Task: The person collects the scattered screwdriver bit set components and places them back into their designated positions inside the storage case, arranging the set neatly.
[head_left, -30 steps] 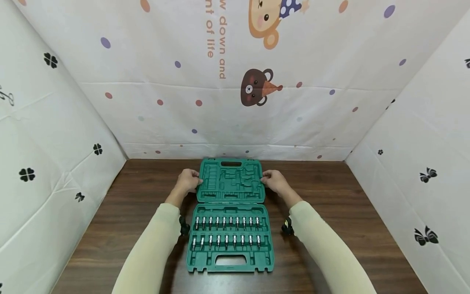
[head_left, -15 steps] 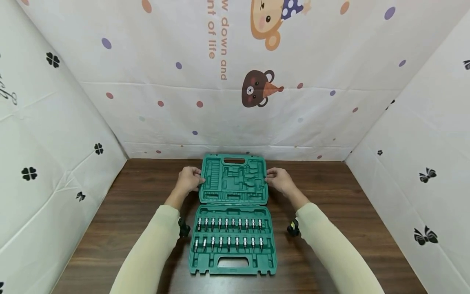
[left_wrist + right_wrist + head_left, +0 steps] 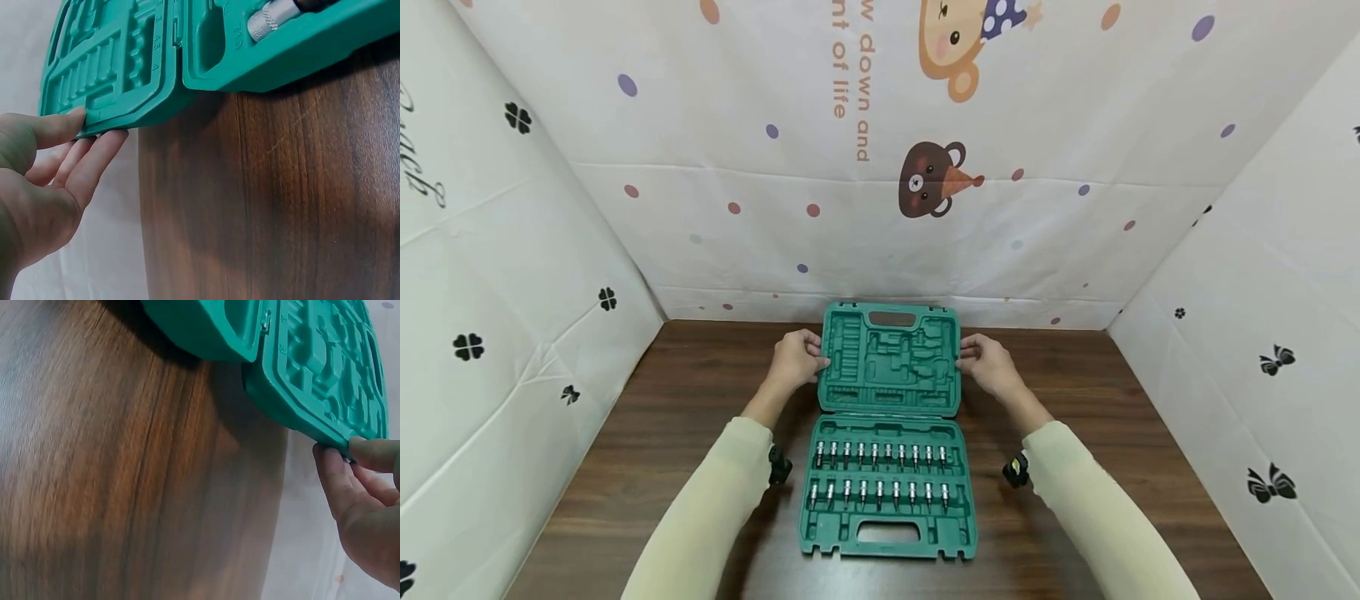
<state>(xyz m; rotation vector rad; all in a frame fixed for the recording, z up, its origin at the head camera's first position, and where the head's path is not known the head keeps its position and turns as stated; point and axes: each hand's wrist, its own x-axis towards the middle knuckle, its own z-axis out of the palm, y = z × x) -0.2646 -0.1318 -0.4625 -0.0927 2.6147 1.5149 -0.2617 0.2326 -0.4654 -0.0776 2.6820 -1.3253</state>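
A green plastic tool case stands open on the table, its lid (image 3: pixel 891 358) tilted up behind the base (image 3: pixel 887 546). Two rows of small silver socket bits (image 3: pixel 880 497) sit in the base, while the lid's moulded recesses hold nothing. My left hand (image 3: pixel 795 360) pinches the lid's left edge, thumb on the inner face and fingers behind, as the left wrist view shows with the hand (image 3: pixel 50 181) close up. At the opposite edge my right hand (image 3: pixel 990 367) pinches the lid likewise; in the right wrist view its thumb (image 3: pixel 375 454) lies on the rim.
The dark wood-grain table (image 3: pixel 700 500) extends on both sides of the case. White patterned cloth walls enclose it at the back (image 3: pixel 737 250), left and right. A black wrist device (image 3: pixel 779 465) is worn on the left wrist, another (image 3: pixel 1017 470) on the right.
The lid has tilted further upright, both hands rising with it at its edges. The whole case appears shifted slightly to the right in view.
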